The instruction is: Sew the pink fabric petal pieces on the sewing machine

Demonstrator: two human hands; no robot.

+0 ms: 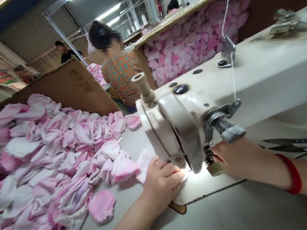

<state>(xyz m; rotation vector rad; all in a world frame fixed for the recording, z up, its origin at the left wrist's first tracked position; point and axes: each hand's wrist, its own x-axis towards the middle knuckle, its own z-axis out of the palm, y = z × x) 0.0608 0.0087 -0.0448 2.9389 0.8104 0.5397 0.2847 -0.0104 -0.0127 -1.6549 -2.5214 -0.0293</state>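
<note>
A white sewing machine (168, 120) stands in front of me, its lamp lighting the needle area. My left hand (162, 180) is beside the needle, its fingers closed on the edge of a pale pink fabric piece (145, 163) that lies partly behind the hand. Reaching in from the other side, my right hand (238, 158) is behind the tension knob (228, 129); its fingertips are mostly hidden by the machine, so what they hold does not show. A red band (293, 173) circles the right wrist.
A big heap of pink and white fabric pieces (62, 154) covers the table's left side, with one loose round piece (102, 206) near it. Scissors (300, 144) lie beneath the machine arm. Cardboard (67, 89) stands behind the heap. A person in a patterned top (124, 77) sits beyond.
</note>
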